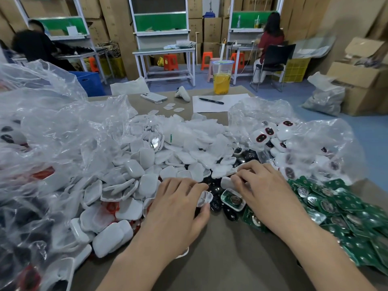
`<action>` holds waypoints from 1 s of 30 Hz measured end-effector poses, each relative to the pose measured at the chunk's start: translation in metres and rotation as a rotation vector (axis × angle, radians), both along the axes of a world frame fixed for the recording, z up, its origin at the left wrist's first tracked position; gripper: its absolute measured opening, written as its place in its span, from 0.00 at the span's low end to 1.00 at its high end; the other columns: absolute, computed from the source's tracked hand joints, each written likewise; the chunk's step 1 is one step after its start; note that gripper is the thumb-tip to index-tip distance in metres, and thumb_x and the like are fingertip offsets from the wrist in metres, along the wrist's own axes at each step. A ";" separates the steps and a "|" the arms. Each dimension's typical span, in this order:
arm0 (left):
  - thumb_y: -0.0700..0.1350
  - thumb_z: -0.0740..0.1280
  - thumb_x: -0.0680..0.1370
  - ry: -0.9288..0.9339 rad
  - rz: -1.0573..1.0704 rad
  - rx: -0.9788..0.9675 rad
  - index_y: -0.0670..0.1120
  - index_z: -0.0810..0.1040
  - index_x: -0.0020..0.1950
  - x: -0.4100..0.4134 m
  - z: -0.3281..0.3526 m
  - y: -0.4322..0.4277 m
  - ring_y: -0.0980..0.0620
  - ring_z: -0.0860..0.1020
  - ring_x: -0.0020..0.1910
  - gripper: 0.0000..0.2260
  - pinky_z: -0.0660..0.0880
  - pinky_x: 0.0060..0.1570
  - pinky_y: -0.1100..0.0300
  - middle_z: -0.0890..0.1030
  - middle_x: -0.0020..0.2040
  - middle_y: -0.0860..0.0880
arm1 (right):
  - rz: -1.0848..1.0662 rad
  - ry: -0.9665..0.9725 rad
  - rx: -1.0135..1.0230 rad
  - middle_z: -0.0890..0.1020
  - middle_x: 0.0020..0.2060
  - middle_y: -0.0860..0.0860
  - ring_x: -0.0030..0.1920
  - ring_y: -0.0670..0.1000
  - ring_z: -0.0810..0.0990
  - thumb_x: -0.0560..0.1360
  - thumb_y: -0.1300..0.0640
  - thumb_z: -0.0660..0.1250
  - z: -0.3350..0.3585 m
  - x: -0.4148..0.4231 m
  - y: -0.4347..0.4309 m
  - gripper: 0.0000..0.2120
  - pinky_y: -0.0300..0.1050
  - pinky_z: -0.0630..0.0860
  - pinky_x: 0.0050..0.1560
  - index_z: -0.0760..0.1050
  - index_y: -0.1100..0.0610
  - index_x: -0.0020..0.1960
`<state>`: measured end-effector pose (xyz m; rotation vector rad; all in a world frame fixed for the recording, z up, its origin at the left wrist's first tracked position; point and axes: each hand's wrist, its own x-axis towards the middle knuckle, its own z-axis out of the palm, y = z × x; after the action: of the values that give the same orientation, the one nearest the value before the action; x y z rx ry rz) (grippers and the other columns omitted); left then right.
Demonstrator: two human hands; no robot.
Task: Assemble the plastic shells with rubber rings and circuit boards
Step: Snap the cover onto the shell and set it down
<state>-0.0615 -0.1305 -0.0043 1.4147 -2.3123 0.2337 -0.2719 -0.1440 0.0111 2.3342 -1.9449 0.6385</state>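
A big heap of white plastic shells covers the table's middle and left. Green circuit boards with round metal cells lie piled at the right. Small black parts sit between my hands. My left hand pinches a white shell between thumb and fingers. My right hand rests palm down, its fingertips on a white shell at the heap's edge. Just below them lies a shell with a green board inside. Red rings show under the shells at the left.
Clear plastic bags bulge at the left; another bag holds finished white units with red-rimmed dark windows. Farther back lie a phone, a pen on paper and a cup of yellow drink. Two people sit at far benches.
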 end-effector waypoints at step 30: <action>0.52 0.68 0.75 -0.030 -0.023 0.047 0.50 0.82 0.50 0.003 0.013 0.000 0.47 0.78 0.49 0.08 0.77 0.53 0.50 0.78 0.46 0.52 | 0.007 -0.839 -0.026 0.84 0.38 0.40 0.39 0.37 0.81 0.77 0.34 0.61 0.011 -0.004 0.002 0.16 0.40 0.77 0.40 0.77 0.44 0.49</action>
<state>-0.0580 -0.1301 0.0090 1.4156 -2.3713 0.1964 -0.2761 -0.1416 0.0222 2.2387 -2.1266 1.8597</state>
